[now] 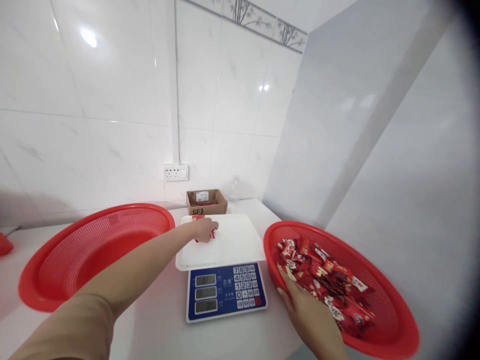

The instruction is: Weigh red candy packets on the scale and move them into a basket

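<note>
My left hand (204, 230) is over the white weighing tray (232, 245) of a digital scale (227, 292). Its fingers are curled around a small red snack packet (212, 234), partly covered by the hand. Just behind them, another red packet (198, 217) shows on the tray. At the right, my right hand (300, 302) is on the near left rim of a red plastic basket (407, 325), thumb outside and fingers on the inner side. Many red snack packets (326, 275) lie loose in this basket, close to those fingertips.
A second red mesh basket (105, 230) stands on the left, partly behind my left forearm. Behind the scale are a small cardboard box (212, 207) and a clear plastic container (235, 189). A wall socket (176, 172) is above the white table (150, 320). Walls close off the back and right.
</note>
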Action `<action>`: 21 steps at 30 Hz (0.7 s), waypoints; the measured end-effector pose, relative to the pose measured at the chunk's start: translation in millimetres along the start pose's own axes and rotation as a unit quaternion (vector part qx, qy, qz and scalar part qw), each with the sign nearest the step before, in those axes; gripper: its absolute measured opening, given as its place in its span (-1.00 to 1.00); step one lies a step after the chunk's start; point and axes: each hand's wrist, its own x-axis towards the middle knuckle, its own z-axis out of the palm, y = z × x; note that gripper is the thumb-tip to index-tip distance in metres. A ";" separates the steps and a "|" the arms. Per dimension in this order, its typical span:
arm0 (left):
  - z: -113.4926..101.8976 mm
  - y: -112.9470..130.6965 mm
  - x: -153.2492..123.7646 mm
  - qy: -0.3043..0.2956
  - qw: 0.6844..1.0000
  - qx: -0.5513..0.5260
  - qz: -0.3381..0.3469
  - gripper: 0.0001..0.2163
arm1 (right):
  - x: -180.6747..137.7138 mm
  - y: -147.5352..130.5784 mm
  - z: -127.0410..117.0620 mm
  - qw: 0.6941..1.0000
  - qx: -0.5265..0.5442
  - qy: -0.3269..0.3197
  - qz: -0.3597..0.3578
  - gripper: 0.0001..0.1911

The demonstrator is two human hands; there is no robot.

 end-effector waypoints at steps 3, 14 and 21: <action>-10.0 -5.8 -11.3 0.022 0.999 -0.030 0.000 -0.66 | 0.2 0.5 0.6 1.000 -0.005 0.007 -0.002 -0.46; -16.2 -34.4 -7.5 -0.058 0.987 -0.128 -0.082 -0.69 | 0.5 1.8 4.1 1.000 -0.011 0.011 0.000 -0.47; -13.3 -29.3 -5.9 -0.042 0.986 -0.117 -0.107 -0.68 | 1.0 4.6 6.1 1.000 -0.017 0.019 -0.003 -0.48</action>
